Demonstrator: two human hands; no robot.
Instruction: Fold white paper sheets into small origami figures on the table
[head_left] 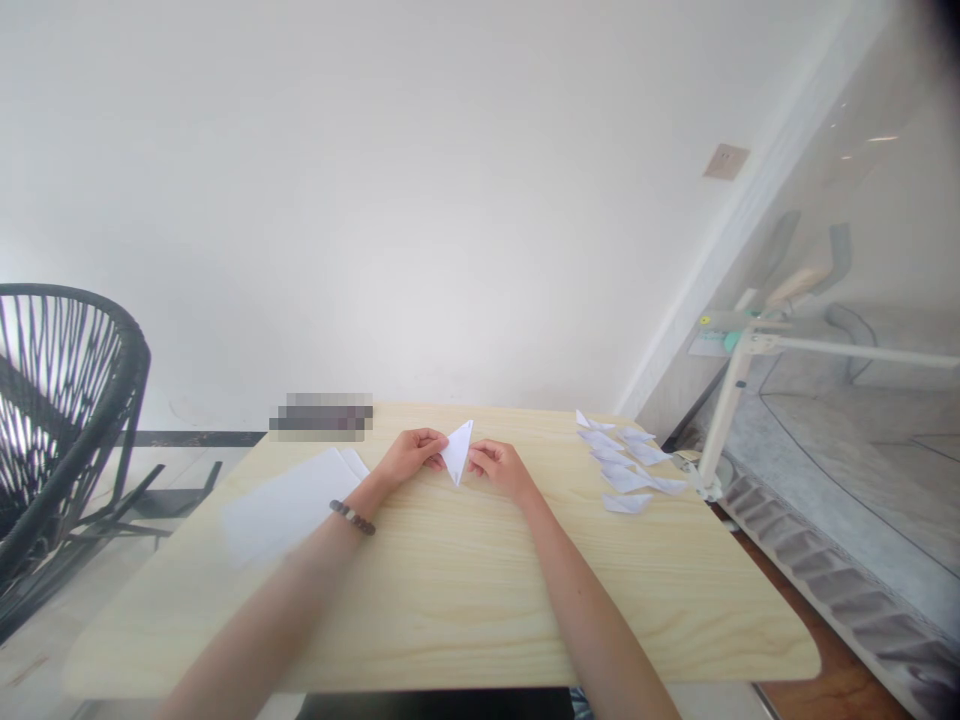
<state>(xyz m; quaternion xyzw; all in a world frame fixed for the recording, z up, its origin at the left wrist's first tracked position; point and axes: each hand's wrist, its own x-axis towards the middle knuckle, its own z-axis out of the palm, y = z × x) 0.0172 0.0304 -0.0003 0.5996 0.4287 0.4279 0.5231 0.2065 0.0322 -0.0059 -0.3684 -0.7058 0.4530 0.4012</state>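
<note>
A small white piece of folded paper [457, 455], pointed at top and bottom, is held upright above the table's middle. My left hand [411, 455] pinches its left corner between thumb and fingers; a dark beaded bracelet circles that wrist. Close by the paper's right edge is my right hand [499, 466], fingers curled together and thumb against them. Whether those fingertips grip the edge or only sit beside it, I cannot tell. Several similar folded white paper boats [626, 455] lie grouped at the table's right side.
Flat white sheets [289, 505] lie on the light wooden table [450, 620], left of my left forearm. A blurred-out dark object [321, 412] sits at the back left corner. A black woven chair [75, 400] stands left, a white metal frame [724, 420] right, and the wall behind.
</note>
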